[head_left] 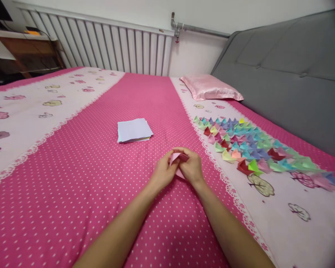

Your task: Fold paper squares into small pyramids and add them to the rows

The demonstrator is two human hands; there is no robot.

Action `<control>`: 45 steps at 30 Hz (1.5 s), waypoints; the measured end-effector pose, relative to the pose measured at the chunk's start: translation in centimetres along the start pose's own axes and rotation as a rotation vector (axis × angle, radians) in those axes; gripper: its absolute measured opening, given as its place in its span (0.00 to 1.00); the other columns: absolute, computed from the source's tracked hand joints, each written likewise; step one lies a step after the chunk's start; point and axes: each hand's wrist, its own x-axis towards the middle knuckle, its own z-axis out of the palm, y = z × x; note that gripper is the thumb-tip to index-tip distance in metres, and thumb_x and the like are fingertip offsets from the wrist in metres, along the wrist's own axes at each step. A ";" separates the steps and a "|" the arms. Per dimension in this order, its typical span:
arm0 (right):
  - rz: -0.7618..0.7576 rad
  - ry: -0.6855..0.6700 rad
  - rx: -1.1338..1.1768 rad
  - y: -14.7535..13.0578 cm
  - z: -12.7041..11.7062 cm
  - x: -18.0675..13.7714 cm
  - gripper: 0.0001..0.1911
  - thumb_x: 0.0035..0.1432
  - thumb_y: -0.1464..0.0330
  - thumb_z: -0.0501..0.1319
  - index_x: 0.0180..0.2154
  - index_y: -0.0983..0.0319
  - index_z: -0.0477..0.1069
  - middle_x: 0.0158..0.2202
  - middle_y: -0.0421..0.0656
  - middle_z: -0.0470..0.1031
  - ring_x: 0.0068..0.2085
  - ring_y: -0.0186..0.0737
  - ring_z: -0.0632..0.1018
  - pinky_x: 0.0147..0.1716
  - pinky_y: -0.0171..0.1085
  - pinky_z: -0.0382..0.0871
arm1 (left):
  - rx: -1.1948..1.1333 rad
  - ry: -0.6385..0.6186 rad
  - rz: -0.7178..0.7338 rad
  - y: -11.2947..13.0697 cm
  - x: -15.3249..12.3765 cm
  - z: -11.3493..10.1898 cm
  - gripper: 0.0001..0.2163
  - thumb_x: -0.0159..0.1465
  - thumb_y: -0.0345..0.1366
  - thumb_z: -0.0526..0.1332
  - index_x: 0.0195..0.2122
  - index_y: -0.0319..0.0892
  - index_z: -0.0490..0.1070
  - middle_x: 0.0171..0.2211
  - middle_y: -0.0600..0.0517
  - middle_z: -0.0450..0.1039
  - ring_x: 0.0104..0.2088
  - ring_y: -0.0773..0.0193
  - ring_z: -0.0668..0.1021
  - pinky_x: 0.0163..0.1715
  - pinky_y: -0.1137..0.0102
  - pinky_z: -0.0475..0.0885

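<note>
My left hand (162,172) and my right hand (192,166) meet over the pink dotted bedsheet (100,178), both pinching a folded pink paper piece (176,158) between their fingers. Part of the paper is hidden by my fingers. A small stack of square paper sheets (134,130), pale lilac on top, lies on the sheet beyond my hands. To the right, several folded paper shapes (248,147) in many colours lie in rows on the pale strip of the bedsheet.
A pink satin pillow (210,87) lies at the head of the bed beside a grey padded headboard (290,74). A white radiator (106,44) runs along the far wall. A wooden desk (28,52) stands at the far left.
</note>
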 end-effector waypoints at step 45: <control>-0.381 -0.645 -0.559 -4.0 -3.5 -15.8 0.24 0.66 0.62 0.45 0.61 0.60 0.56 0.62 0.46 0.60 0.63 0.44 0.59 0.59 0.51 0.56 | 0.992 -0.308 0.238 0.2 -18.0 -4.2 0.24 0.68 0.44 0.42 0.62 0.39 0.54 0.63 0.45 0.53 0.64 0.59 0.56 0.63 0.58 0.49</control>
